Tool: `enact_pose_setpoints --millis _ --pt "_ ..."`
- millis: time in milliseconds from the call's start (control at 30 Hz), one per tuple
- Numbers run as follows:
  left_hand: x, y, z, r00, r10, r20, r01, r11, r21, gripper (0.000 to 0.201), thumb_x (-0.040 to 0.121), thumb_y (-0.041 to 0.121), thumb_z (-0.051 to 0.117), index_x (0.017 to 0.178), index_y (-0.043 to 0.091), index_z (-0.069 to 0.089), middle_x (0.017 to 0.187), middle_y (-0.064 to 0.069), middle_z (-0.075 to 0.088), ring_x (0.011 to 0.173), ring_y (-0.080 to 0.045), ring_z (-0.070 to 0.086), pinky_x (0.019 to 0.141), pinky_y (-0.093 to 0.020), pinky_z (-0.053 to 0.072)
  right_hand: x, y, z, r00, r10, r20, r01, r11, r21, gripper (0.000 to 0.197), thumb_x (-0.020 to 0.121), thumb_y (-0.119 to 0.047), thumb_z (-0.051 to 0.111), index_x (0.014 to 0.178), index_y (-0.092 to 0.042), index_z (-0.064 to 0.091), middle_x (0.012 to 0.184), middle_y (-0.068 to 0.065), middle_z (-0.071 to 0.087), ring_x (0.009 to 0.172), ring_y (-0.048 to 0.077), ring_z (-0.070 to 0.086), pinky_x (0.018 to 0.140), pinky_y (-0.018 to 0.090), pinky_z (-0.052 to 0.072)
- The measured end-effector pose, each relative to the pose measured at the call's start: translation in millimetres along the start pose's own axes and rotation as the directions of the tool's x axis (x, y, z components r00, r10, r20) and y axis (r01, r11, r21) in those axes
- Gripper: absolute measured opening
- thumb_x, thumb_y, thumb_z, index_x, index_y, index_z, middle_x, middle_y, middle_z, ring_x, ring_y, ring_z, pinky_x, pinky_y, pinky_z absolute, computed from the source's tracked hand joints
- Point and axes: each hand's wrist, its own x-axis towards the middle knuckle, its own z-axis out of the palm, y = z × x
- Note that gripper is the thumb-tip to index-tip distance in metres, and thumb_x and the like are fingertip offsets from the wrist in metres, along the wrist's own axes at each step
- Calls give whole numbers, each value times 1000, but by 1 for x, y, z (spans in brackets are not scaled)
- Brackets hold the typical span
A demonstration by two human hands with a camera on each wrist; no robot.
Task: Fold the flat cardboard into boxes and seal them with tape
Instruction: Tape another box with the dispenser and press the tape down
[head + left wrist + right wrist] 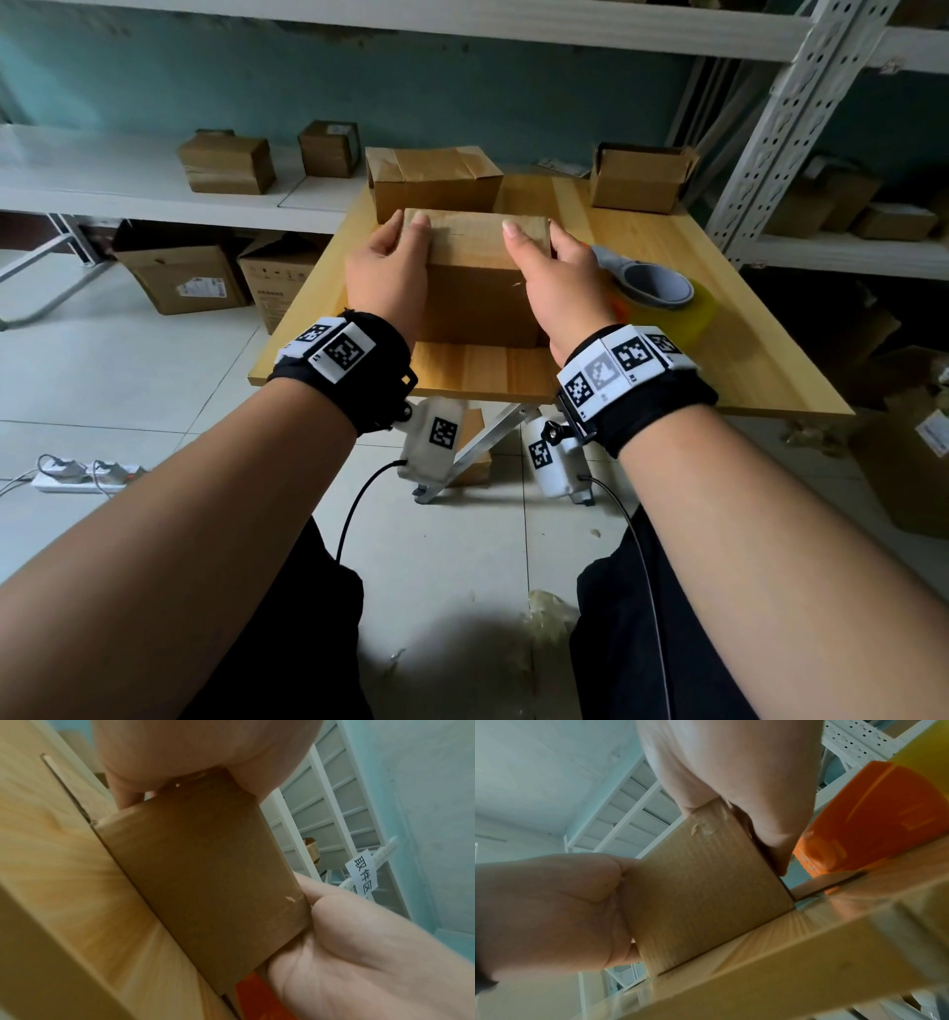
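hands (472, 277) — both grip box (475, 298) ends | on table (744, 360)

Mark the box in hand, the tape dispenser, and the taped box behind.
box in hand (477, 303), head view, near side face.
tape dispenser (657, 285), head view, grey top of its roll holder.
taped box (436, 185), head view, front face.
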Motion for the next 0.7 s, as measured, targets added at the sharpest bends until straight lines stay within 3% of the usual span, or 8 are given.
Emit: enact_pose_setpoints --millis 133,200,300,367,400,500,600,700 --pt "1 -4 1 997 75 -13 -74 994 77 55 99 51 61 146 21 60 132 5 67 117 -9 63 99 -27 55 7 5 1 996 -53 -68 49 998 -49 81 92 -73 59 154 -21 51 149 -3 59 134 13 55 104 29 49" --pt "0 -4 1 997 75 -3 -74 988 138 50 102 50 58 141 19 59 121 6 67 107 -7 63 84 -21 54 6 3 1 993 -66 -94 58 995 -82 95 81 -89 54 146 -20 60 127 -10 67 114 8 62 86 25 52" --pt "-1 -3 1 998 66 -4 -64 973 224 42 103 53 55 129 20 55 105 9 63 97 -6 62 74 -23 51 5 3 3 991 -83 -106 67 987 -149 119 62 -104 38 139 -17 63 103 -8 53 92 11 55 72 25 45" --pt "0 -3 0 997 72 -6 -69 967 247 43 102 54 56 127 20 54 102 9 62 92 -5 61 70 -23 48 3 2 3 994 -73 -79 61 987 -149 115 68 -102 43 147 -19 57 117 -5 62 108 15 59 86 31 51" --pt "0 -2 0 997 72 -6 -68 965 255 44 102 54 56 127 19 53 102 9 62 91 -4 61 68 -23 47 1 1 3 996 -66 -66 56 987 -150 108 76 -95 49 154 -20 49 138 -2 62 127 19 57 100 35 50" --pt "-2 -1 0 997 70 25 -74 964 254 51 96 57 65 127 18 51 102 9 62 91 -3 61 66 -20 47 -2 0 1 996 -61 -68 52 990 -132 101 85 -80 61 161 -16 38 164 2 43 150 21 40 115 36 37" --pt "-4 -2 1 993 76 87 -95 965 242 58 92 58 71 127 19 47 105 12 60 95 0 61 69 -17 49 -3 -2 0 995 -36 -94 27 995 -99 80 82 -75 70 140 -21 64 135 -4 69 122 12 64 108 34 51" --pt "-5 -5 3 990 102 102 -125 960 252 59 96 58 65 137 18 49 111 9 63 101 -7 64 81 -24 56 -1 0 -2 991 -26 -128 15 996 -86 57 81 -72 73 101 -19 78 90 2 78 82 12 71 81 41 62"
